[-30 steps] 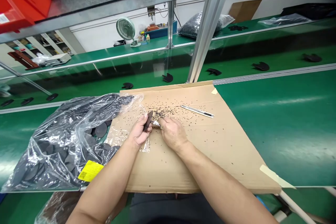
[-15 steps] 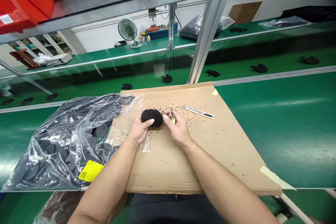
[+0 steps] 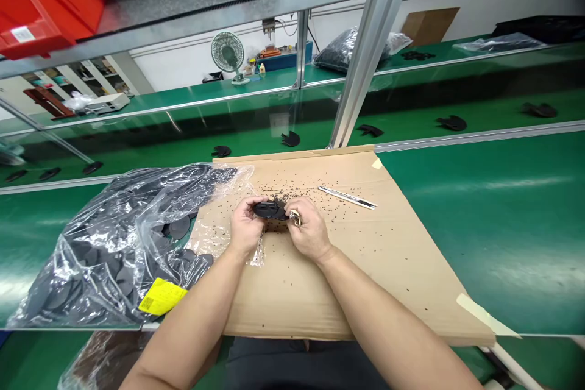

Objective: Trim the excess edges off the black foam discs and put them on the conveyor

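Observation:
Over the cardboard sheet [image 3: 292,292], my left hand [image 3: 247,225] is closed on the left end of a rounded black plastic part [image 3: 270,210], thumb and fingers at its edge. The part is tilted so that its hollow, ridged side shows. My right hand [image 3: 309,228] is closed too, with its fingertips at the part's right end. Tucked in that hand is a small pair of nippers [image 3: 295,217] with yellow handles, mostly hidden by the fingers. Tiny black scraps [image 3: 329,213] lie scattered around both hands. A utility knife [image 3: 347,197] rests to the right of them.
A large clear bag of black discs [image 3: 105,256] with a yellow label [image 3: 162,297] covers the left side. Beyond the cardboard, several black parts [image 3: 290,139] lie on a green belt. A metal post [image 3: 361,67] rises behind, and a red bin [image 3: 46,6] sits upper left.
The black part has been turned from its smooth round face to its hollow side. My right hand has closed further around the nippers and come onto the part's right end.

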The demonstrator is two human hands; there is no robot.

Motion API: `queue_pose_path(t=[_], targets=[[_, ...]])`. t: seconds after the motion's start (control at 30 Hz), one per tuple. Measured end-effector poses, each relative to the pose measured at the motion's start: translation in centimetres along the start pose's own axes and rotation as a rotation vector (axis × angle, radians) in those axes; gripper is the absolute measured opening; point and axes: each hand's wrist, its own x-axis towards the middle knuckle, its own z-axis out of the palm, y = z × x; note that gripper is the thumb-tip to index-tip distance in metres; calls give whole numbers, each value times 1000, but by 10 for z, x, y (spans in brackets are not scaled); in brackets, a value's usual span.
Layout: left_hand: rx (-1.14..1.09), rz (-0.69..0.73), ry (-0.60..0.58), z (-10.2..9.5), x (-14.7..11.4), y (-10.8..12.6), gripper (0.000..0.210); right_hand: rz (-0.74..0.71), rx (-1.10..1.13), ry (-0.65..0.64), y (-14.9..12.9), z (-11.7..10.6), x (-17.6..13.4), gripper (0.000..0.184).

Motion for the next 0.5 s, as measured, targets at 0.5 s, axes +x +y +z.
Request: queue_pose_path(t=[0.5], targets=[[-28,-157,167,-2,18,9,38,462,149,170,10,-5,2,21]])
